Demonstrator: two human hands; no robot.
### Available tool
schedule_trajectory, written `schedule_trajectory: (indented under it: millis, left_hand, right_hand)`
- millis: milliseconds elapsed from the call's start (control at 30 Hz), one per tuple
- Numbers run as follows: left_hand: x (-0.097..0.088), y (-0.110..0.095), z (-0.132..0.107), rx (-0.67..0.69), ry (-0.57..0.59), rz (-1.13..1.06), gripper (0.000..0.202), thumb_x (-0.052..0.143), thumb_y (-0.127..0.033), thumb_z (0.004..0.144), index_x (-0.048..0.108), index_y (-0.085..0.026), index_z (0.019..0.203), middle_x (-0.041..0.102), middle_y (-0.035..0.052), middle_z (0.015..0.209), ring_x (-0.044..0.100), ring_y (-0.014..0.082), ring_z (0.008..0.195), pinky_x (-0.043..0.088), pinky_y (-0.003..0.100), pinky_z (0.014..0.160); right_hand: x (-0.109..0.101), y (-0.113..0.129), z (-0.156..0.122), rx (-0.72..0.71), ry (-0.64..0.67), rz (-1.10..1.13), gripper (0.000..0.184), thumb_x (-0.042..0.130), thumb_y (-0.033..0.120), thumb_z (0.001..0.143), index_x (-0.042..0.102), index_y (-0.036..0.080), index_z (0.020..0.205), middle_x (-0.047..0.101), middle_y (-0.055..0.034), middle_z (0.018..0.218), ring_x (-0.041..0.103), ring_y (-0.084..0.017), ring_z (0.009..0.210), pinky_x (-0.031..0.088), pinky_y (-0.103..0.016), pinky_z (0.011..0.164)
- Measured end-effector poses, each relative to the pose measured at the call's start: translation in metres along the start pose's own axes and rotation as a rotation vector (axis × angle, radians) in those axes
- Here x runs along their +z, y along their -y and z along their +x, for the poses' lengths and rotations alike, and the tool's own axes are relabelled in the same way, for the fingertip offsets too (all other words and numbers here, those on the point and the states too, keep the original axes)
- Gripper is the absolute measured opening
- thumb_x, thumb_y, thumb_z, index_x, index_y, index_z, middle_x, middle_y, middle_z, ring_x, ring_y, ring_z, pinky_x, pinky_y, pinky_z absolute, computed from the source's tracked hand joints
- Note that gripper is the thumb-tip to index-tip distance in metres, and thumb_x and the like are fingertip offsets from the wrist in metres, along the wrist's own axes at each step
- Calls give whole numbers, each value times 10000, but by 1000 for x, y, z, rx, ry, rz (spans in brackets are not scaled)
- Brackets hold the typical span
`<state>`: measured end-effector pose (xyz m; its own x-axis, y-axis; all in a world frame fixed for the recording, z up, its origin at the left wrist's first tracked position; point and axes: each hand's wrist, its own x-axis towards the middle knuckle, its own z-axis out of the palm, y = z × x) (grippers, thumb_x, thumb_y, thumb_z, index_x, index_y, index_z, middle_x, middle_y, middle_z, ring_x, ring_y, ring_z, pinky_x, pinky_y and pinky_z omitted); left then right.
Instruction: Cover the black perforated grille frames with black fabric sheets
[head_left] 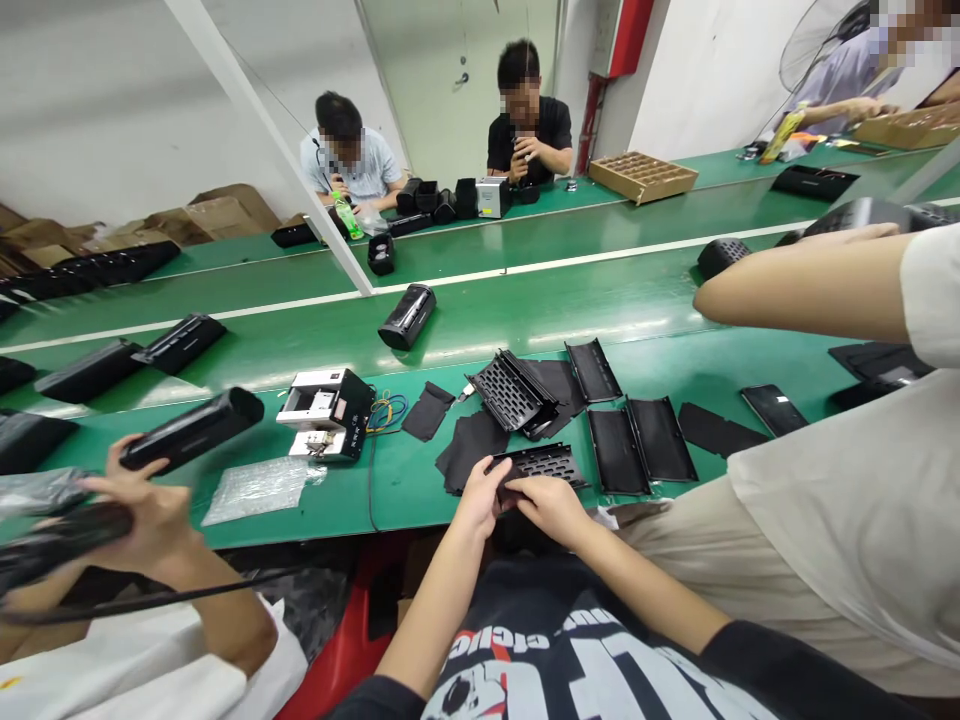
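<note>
At the near table edge, a black perforated cover (551,462) has its left end in my hands. My left hand (481,495) is closed on that end, thumb on top. My right hand (551,505) is closed with its fingertips at the same near corner, which the fingers partly hide. Just beyond lies a stack of black perforated covers (510,390) on thin black sheets (471,450). To the right, two curved black covers (616,450) (661,438) lie side by side, hollow side up, with another curved cover (592,370) behind them.
A small white-and-black machine (322,412) with wires and bubble wrap (259,488) stand left. A black speaker-like unit (407,316) sits on the green conveyor (495,300). Co-workers flank me closely; one's hand (150,500) holds black units, another's arm (810,285) reaches in. A phone (774,410) lies right.
</note>
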<state>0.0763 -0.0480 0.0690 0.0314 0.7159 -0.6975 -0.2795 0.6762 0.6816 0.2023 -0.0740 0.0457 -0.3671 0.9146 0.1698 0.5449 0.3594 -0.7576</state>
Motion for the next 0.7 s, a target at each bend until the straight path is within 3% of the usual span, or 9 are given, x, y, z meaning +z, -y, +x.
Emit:
schedule_trajectory:
  millis: [67, 133, 233, 267, 333, 433, 600, 700]
  left_hand:
    - [0, 1, 1, 99, 2, -28, 514, 693, -244, 545, 460, -168, 997, 607, 24, 749, 580, 128, 641, 460, 249, 609]
    - [0, -1, -2, 162, 55, -75, 495, 687, -157, 528, 480, -156, 977, 618, 22, 729, 585, 128, 668, 459, 246, 652]
    - [1, -9, -12, 118, 193, -149, 492, 653, -129, 551, 490, -168, 1014, 635, 34, 785, 596, 142, 705, 466, 278, 687]
    - [2, -11, -16, 75, 254, -169, 487, 641, -138, 566, 495, -173, 1029, 638, 44, 825, 599, 154, 727, 469, 299, 698]
    - [5, -14, -22, 4, 360, -192, 460, 622, -156, 591, 513, -175, 1038, 633, 63, 900, 601, 175, 774, 467, 329, 726]
    - [9, -15, -24, -15, 406, -202, 417, 607, -165, 610, 533, -167, 1020, 629, 68, 931, 602, 172, 783, 462, 321, 746]
    - [9, -10, -14, 3, 369, -196, 360, 613, -172, 610, 545, -154, 963, 647, 65, 838, 611, 166, 722, 471, 300, 696]
    - [3, -2, 0, 46, 309, -114, 322, 649, -193, 573, 560, -144, 879, 649, 65, 800, 608, 177, 714, 469, 306, 682]
  right_hand:
    - [1, 0, -5, -16, 32, 146, 283, 471, 228, 728, 566, 205, 994, 626, -57, 898, 576, -164, 771, 439, -294, 724]
    - [4, -3, -10, 58, -41, 394, 306, 483, 314, 730, 537, 205, 1012, 615, -40, 789, 558, -139, 651, 450, -270, 632]
    - [10, -6, -13, 357, -291, 826, 338, 383, 428, 774, 502, 203, 998, 574, -18, 665, 527, -124, 547, 426, -236, 497]
    - [12, -7, -13, 458, -319, 958, 355, 338, 447, 789, 497, 205, 994, 580, -26, 680, 537, -128, 562, 424, -235, 491]
    - [15, -7, -13, 595, -209, 1210, 399, 276, 479, 799, 505, 211, 985, 607, -56, 784, 571, -149, 663, 444, -258, 538]
    - [17, -9, -16, 689, 21, 1501, 437, 241, 504, 796, 534, 211, 935, 611, -74, 926, 571, -179, 840, 455, -325, 673]
    - [21, -22, -23, 779, 22, 1593, 187, 500, 362, 713, 553, 200, 790, 637, -20, 785, 589, -132, 717, 448, -277, 664]
    - [16, -34, -20, 715, 22, 1535, 255, 613, 255, 613, 556, 205, 856, 638, 1, 761, 586, -114, 649, 447, -242, 612]
